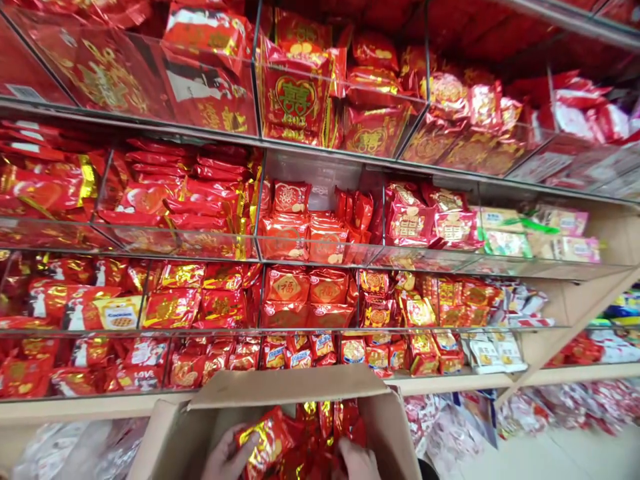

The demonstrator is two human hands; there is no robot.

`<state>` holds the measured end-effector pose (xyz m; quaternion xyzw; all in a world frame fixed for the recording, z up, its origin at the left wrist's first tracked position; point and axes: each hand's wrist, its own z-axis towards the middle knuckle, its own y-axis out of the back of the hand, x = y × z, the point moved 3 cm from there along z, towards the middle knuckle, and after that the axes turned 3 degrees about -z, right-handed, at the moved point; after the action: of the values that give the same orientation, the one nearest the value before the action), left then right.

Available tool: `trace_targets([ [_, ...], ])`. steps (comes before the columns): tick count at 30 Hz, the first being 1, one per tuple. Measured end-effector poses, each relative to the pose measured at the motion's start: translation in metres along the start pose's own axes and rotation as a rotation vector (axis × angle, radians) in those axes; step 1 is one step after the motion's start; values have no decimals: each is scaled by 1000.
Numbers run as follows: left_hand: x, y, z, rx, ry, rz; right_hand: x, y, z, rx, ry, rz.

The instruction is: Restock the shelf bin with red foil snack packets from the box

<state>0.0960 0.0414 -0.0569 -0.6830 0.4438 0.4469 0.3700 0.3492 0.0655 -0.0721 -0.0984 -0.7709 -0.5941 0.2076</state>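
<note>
At the bottom of the head view, an open cardboard box (285, 385) holds many shiny red and gold snack packets (320, 433). My left hand (227, 457) is closed on a red-and-gold snack packet (270, 440), with the thumb across its left side. This packet is tilted and lifted at the left of the pile. Inside the box's right side, my right hand (359, 461) has its fingers curled against the red packets. Its fingertips are partly hidden, so what they grip cannot be made out.
Several shelf tiers (320, 267) with clear dividers and front lips stand ahead, filled with mostly red packets. Green and pink packets (540, 233) sit at the right. Clear bags of goods (450, 427) lie under the lowest shelf, beside the pale floor (565, 457).
</note>
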Motion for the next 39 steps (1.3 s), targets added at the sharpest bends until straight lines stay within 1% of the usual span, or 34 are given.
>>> trace_targets([
  [2, -8, -6, -6, 9, 20, -52, 2, 16, -6, -49, -4, 198],
  [4, -15, -10, -13, 27, 37, -65, 4, 32, -11, -106, -26, 488],
  [6, -21, -13, -18, 67, 50, -55, 6, 42, -13, -108, -52, 799],
  [8, -25, -14, -20, 105, 61, -31, 6, 45, -14, -81, -94, 1064],
  [9, -27, -14, -20, 122, 63, -13, 6, 45, -14, -69, -119, 1156],
  [10, -29, -14, -21, 139, 62, 12, 5, 44, -14, -56, -143, 1215],
  [12, -31, -15, -22, 165, 44, 80, 5, 41, -15, -32, -164, 1258],
  [15, -33, -23, -24, 207, -7, 221, 12, 38, -17, 25, -106, 1204],
  [18, -32, -38, -24, 300, -27, 379, 29, 30, -16, 165, 28, 1121],
  [20, -29, -43, -19, 346, -14, 498, 35, 22, -14, 241, 83, 1088],
  [22, -25, -36, -10, 333, 8, 648, 32, 13, -10, 240, 80, 1020],
  [24, -16, -20, -2, 285, 49, 830, 19, 5, -6, 180, 40, 900],
  [27, 5, 6, 5, 236, 137, 1087, -9, -8, -3, 97, -40, 729],
  [29, 20, 14, 5, 232, 185, 1207, -22, -15, -3, 89, -89, 667],
  [31, 30, 16, 7, 245, 218, 1292, -28, -19, -4, 108, -117, 617],
  [33, 34, 15, 11, 277, 249, 1349, -28, -19, -4, 123, -118, 558],
  [36, 29, 16, 19, 356, 282, 1390, -23, -15, -6, 152, -86, 444],
  [39, 20, 15, 24, 434, 261, 1378, -18, -12, -8, 166, -51, 348],
])
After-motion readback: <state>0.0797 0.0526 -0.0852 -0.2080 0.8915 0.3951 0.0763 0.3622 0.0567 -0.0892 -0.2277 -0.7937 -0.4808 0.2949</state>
